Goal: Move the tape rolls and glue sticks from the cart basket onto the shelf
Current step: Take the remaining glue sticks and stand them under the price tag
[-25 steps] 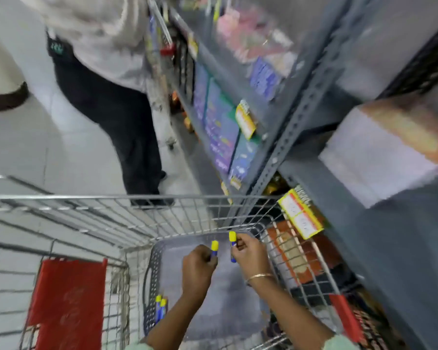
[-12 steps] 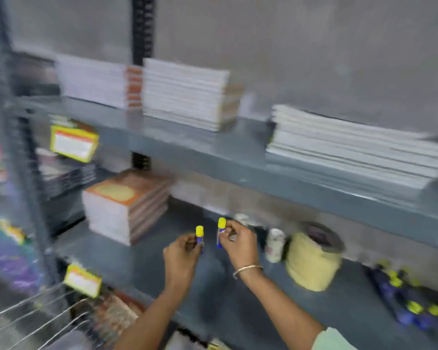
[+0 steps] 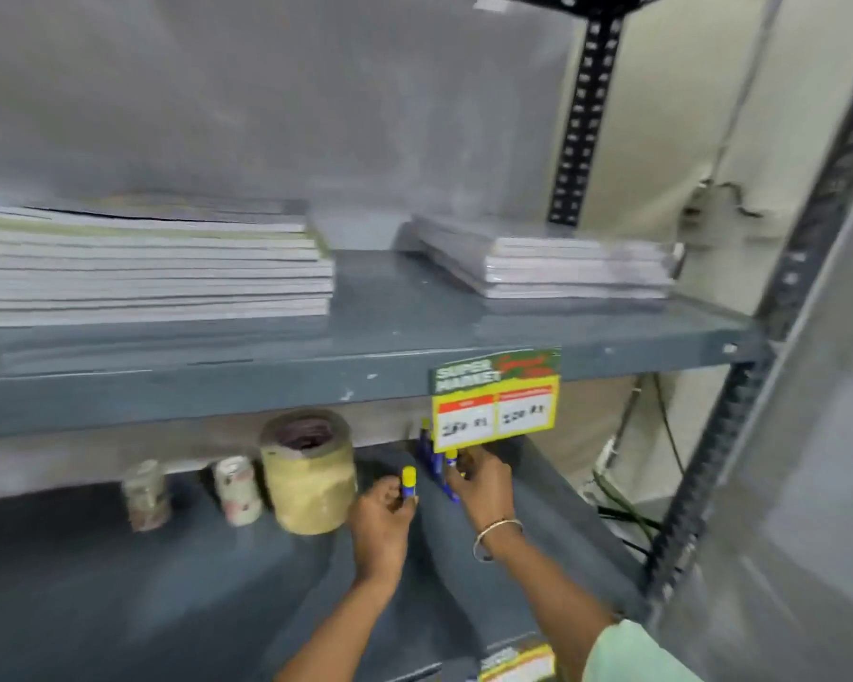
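A grey metal shelf (image 3: 94,598) fills the lower part of the view, with an upper shelf board (image 3: 414,307) above it. The upper board carries a tall stack of notebooks (image 3: 149,268) at left and a lower, plastic-wrapped stack (image 3: 552,263) at right. A yellow price tag (image 3: 496,401) hangs from the upper board's front edge.

On the lower shelf, a large tan tape roll (image 3: 309,477) stands upright near the back. To its left stand two small rolls (image 3: 237,489), well apart from the hands.

The left hand (image 3: 382,526) is closed around a blue glue stick with a yellow cap (image 3: 409,480), held upright just right of the large roll. The right hand (image 3: 481,489) grips a second glue stick (image 3: 451,457), also cap up, directly below the price tag. This hand wears a thin bangle (image 3: 496,534). More blue glue sticks (image 3: 427,447) lie on the shelf behind the right hand; blur hides their count.
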Tool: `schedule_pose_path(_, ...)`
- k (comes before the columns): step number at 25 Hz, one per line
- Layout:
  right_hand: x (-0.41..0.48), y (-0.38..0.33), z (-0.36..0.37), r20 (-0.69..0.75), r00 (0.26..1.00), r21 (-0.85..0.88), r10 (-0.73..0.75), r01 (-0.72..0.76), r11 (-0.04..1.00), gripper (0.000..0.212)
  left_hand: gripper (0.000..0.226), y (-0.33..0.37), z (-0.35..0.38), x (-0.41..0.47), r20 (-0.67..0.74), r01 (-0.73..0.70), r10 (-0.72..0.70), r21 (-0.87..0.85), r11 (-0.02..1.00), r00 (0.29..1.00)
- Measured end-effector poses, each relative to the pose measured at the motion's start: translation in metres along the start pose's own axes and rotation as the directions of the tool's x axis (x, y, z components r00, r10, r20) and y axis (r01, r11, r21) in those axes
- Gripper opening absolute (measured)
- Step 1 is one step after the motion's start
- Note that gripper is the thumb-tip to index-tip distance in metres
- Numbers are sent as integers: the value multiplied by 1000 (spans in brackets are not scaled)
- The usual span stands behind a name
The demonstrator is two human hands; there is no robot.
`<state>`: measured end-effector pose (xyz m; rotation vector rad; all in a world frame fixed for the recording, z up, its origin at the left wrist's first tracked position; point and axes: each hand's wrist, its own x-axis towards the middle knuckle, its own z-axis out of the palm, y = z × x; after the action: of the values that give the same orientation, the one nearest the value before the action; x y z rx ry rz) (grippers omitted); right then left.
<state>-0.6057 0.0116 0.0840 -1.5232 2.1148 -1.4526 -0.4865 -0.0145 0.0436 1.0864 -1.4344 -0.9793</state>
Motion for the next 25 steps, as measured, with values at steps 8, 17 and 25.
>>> schedule_pose_path(8, -4, 106, -27, 3, 967, -105, 257, -255, 961, 11, 41, -38, 91, -14, 108, 62, -74, 113, 992, 991)
schedule_pose_path(17, 27, 146, -3, 81, 958, -149, 276, -262, 954, 14, 46, -66, 127, -6, -4, 138, -139, 160, 977, 990)
schedule_pose_path(25, 29, 164, 3, 71, 968, -54, 240, -237, 970, 20, 29, -71, 137, -7, -19, 129, -128, 198, 972, 992)
